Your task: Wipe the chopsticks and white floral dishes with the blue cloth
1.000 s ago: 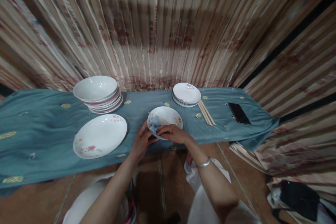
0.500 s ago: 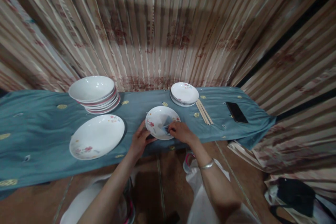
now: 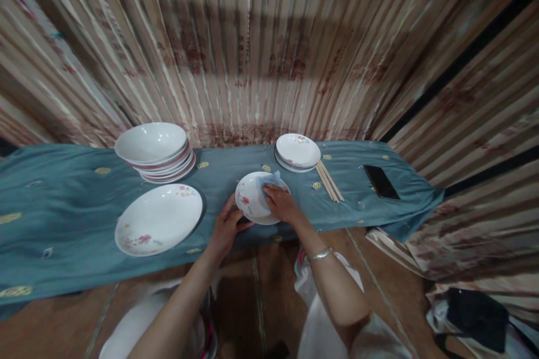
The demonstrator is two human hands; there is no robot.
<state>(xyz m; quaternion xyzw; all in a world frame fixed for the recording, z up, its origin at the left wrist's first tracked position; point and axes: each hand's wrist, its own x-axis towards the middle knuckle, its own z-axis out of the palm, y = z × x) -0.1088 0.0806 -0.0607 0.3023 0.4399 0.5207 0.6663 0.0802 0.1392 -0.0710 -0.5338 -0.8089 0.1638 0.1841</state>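
A small white plate with red flowers sits in front of me at the table's near side. My left hand grips its left rim, the thumb along the near edge. My right hand is closed on a light blue cloth and presses it against the upper right of the plate's face. Part of the cloth is hidden under the fingers. To the left lies a large oval plate with a floral edge, touched by neither hand.
A stack of white bowls and plates stands at the back left. Several small plates are stacked behind the right hand, with wooden chopsticks beside them. A black phone lies farther right on the blue-green tablecloth.
My right hand has moved the cloth from the plate's lower right up to its far right part. The left hand keeps its hold on the rim.
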